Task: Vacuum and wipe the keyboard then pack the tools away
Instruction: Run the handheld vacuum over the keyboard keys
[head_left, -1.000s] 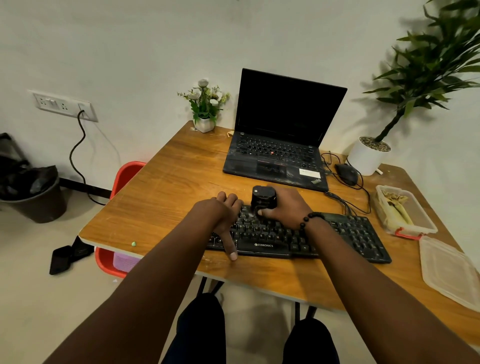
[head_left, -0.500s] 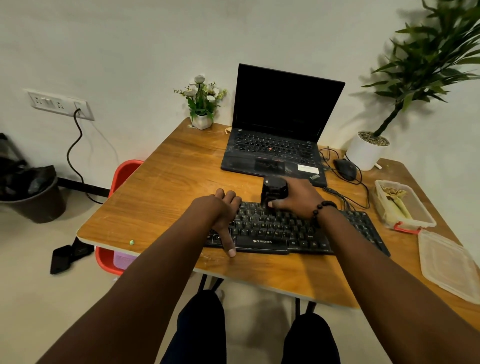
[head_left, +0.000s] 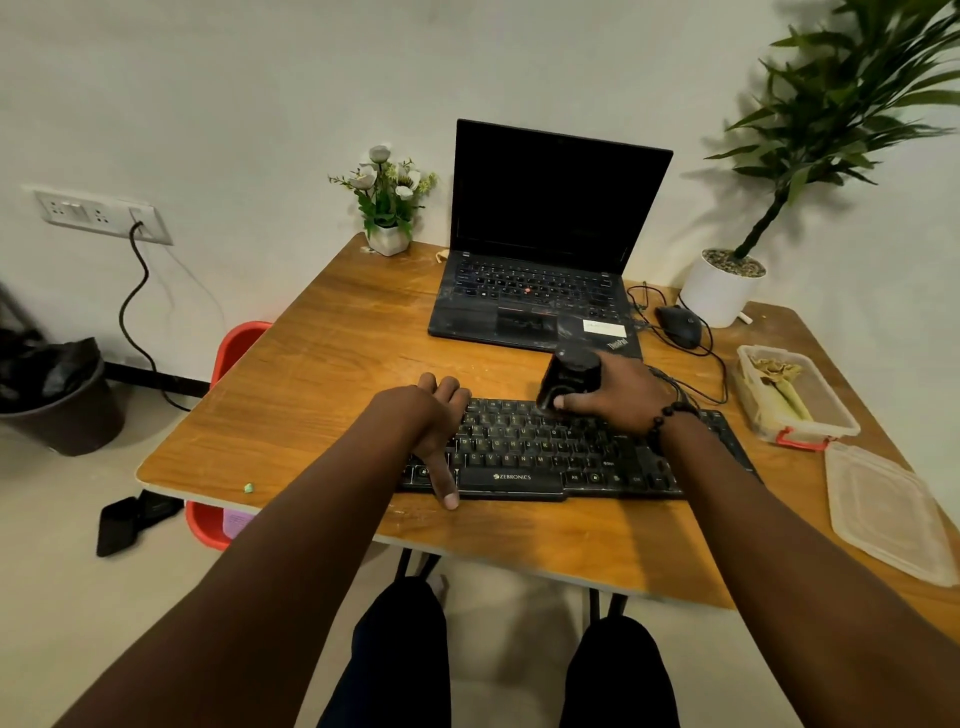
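Wooden table (head_left: 311, 395) stands against a plain pale wall, with a black keyboard (head_left: 566, 452) lying along its near edge. The left hand (head_left: 434, 421) rests on the keyboard's left end, its fingers curled over the far edge of the board and its thumb stretched back across the near rim, so it holds the board in place. The right hand (head_left: 618, 392) grips a small black vacuum (head_left: 569, 376), fingers wrapped round its body and thumb pressed to its near side; the vacuum stands upright at the keyboard's far row of keys, just left of that hand's knuckles. Beyond the right hand an open laptop (head_left: 545, 249) sits with a dark screen, and a black mouse (head_left: 678, 325) lies further off to that hand's right. Well to the right of the right hand, a clear plastic box (head_left: 795, 397) holds pale cloth-like items, and its loose lid (head_left: 883, 512) lies nearer the table's front edge.
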